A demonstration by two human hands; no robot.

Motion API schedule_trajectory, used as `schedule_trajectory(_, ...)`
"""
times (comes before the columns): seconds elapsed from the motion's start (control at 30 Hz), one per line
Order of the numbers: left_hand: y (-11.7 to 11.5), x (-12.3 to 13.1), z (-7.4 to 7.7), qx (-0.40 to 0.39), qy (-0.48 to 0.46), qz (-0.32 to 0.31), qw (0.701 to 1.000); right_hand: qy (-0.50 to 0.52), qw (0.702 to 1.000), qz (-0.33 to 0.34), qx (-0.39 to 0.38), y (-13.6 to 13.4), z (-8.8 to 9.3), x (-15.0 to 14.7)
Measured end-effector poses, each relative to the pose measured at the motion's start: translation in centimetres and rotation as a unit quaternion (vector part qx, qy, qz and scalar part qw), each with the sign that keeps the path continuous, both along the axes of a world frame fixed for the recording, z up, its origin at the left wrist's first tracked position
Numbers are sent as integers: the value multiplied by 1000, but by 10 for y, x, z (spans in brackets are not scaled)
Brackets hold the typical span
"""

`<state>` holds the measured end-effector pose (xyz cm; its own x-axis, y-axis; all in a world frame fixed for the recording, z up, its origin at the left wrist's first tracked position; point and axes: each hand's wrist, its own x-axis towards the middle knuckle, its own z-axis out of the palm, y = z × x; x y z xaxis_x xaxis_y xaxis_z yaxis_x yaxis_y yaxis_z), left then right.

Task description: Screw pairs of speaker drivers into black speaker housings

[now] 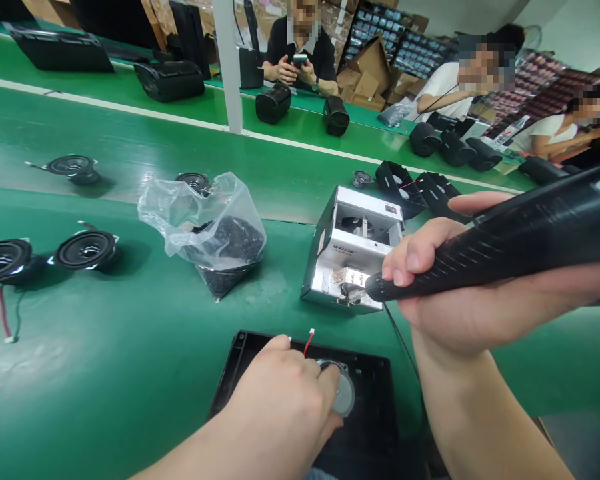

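Note:
My right hand [455,287] is wrapped round a black electric screwdriver [530,233], whose tip is at the front of a white and black screw feeder box [365,250]. Low in the view, my left hand [295,393] reaches over a black plastic panel [375,393]. Its fingers press round a round speaker [346,395] lying in the panel, and the hand covers part of it. A red wire with a white connector [311,332] sticks up beside the speaker.
A plastic bag of black screws [230,243] stands left of the feeder. Loose speakers [87,249] lie at the left. Black housings [273,103] line the far side, near a white post [226,67]. Several people sit beyond; one person's hands [293,69] hold a phone.

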<state>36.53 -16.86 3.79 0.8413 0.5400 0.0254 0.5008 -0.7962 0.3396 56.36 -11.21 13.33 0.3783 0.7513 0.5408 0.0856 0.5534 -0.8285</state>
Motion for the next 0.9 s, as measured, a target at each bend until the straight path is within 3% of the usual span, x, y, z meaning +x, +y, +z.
schedule_trajectory(0.3,-2,0,-1,2,1,1,1000,22,1000,1,-14,-3,-1,0)
schedule_trajectory(0.57,-2,1,-1,-8,0,-1,1000,-7,1000,16,17,-1,-2,6)
schedule_trajectory(0.9,3,3,15,-70,76,0,995,-8,999,-15,42,-2,-6,1)
